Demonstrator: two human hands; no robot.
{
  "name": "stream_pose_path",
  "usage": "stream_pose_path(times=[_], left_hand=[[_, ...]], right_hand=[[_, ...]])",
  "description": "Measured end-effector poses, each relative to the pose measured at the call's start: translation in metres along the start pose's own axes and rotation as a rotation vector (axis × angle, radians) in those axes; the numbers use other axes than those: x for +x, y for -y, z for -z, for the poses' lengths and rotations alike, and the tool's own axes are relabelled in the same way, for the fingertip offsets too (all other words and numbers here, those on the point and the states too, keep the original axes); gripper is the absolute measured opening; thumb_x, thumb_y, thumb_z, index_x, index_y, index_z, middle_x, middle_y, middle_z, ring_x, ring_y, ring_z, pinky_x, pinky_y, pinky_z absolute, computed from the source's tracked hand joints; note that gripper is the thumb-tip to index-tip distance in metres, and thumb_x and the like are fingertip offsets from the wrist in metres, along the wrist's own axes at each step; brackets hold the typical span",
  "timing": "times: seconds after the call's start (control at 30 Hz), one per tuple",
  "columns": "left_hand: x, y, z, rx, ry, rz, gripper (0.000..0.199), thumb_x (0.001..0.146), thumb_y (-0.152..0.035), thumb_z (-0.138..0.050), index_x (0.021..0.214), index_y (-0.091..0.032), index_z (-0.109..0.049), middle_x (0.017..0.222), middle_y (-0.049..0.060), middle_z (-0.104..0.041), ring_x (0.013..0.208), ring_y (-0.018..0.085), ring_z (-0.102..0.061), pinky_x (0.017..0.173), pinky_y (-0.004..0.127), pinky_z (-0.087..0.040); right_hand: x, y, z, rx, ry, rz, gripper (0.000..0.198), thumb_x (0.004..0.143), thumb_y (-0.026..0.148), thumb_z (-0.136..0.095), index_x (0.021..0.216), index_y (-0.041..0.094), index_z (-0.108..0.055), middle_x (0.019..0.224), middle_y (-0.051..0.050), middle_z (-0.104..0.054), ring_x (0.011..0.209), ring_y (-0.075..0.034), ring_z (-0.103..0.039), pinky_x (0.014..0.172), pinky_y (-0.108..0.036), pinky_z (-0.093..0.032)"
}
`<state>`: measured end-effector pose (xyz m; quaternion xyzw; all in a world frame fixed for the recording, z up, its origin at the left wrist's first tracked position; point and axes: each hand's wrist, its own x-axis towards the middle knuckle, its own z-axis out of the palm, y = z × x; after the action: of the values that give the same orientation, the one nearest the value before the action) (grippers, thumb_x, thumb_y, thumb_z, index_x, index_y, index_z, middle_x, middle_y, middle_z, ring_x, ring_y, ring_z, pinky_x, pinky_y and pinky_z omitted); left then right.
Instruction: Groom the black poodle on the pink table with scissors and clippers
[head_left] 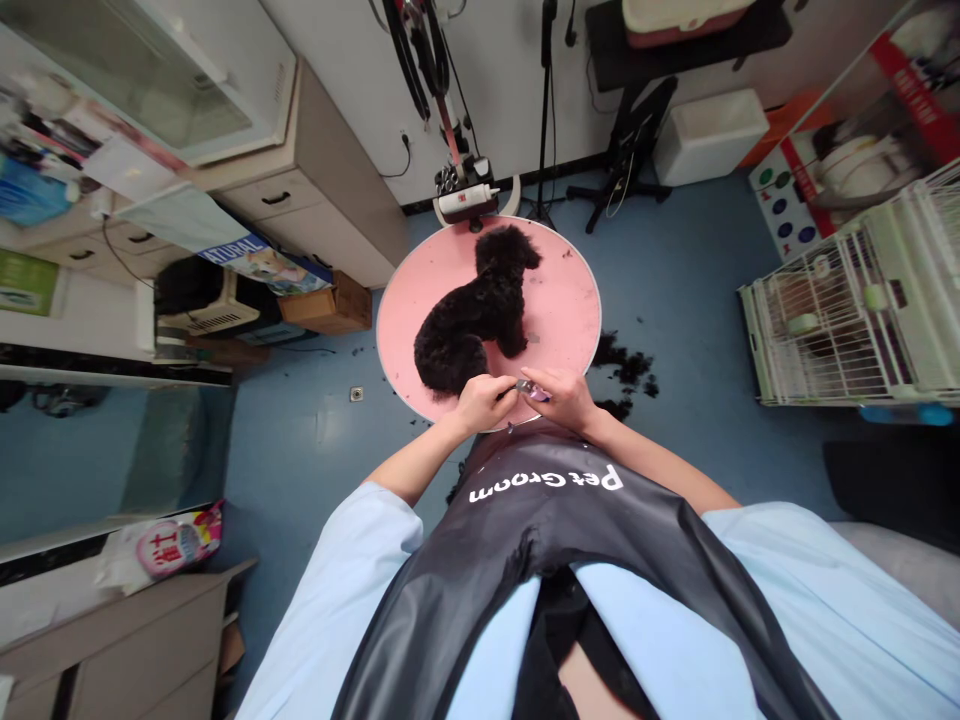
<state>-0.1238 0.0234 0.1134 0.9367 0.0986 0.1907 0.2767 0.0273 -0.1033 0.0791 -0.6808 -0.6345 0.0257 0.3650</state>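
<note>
In the head view my right hand [564, 399] is closed around a small purple tool [537, 391] with a silvery metal end, whose kind I cannot make out. My left hand [486, 403] is closed in a pinch beside that metal end; what its fingertips grip is hidden. Both hands meet over the near edge of a round pink grooming table [570, 290]. Just beyond them a black curly-coated dog [480, 310] is on the tabletop, its head at the far side and turned rightward. Small dark tufts lie scattered on the pink surface.
A grooming arm with a tool holder [466, 198] rises behind the table. Black hair clumps [626, 368] lie on the blue floor at right. A wire cage [832, 310] stands farther right, a cardboard box [337, 304] and cabinets [300, 195] at left. My black apron [555, 530] hangs against the table.
</note>
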Motion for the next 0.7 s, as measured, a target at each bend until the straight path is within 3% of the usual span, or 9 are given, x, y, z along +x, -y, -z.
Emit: stream_pose_path(times=[0.3, 0.53, 0.7], left_hand=[[0.0, 0.001, -0.001, -0.123, 0.002, 0.088, 0.021, 0.088, -0.023, -0.046, 0.09, -0.014, -0.065, 0.077, 0.005, -0.07, 0.061, 0.011, -0.061, 0.059, 0.021, -0.046], [0.005, 0.002, 0.002, -0.097, -0.062, 0.095, 0.019, 0.087, -0.022, -0.047, 0.09, -0.014, -0.065, 0.078, 0.005, -0.07, 0.063, 0.011, -0.062, 0.061, 0.022, -0.047], [0.009, 0.002, 0.005, -0.121, -0.059, 0.103, 0.02, 0.087, -0.023, -0.048, 0.088, -0.014, -0.065, 0.078, 0.005, -0.07, 0.063, 0.011, -0.062, 0.06, 0.022, -0.047]], right_hand=[[0.002, 0.006, -0.007, 0.062, 0.004, -0.095, 0.039, 0.084, 0.03, -0.059, 0.121, 0.018, -0.061, 0.096, -0.008, -0.073, 0.083, -0.019, -0.068, 0.075, -0.03, -0.053], [0.001, 0.004, -0.009, 0.129, -0.119, -0.144, 0.038, 0.084, 0.03, -0.06, 0.12, 0.019, -0.06, 0.099, -0.007, -0.072, 0.084, -0.018, -0.068, 0.078, -0.029, -0.055], [0.007, 0.007, -0.011, 0.13, -0.106, -0.091, 0.041, 0.083, 0.029, -0.06, 0.122, 0.017, -0.058, 0.1, -0.01, -0.071, 0.089, -0.02, -0.067, 0.08, -0.032, -0.054]])
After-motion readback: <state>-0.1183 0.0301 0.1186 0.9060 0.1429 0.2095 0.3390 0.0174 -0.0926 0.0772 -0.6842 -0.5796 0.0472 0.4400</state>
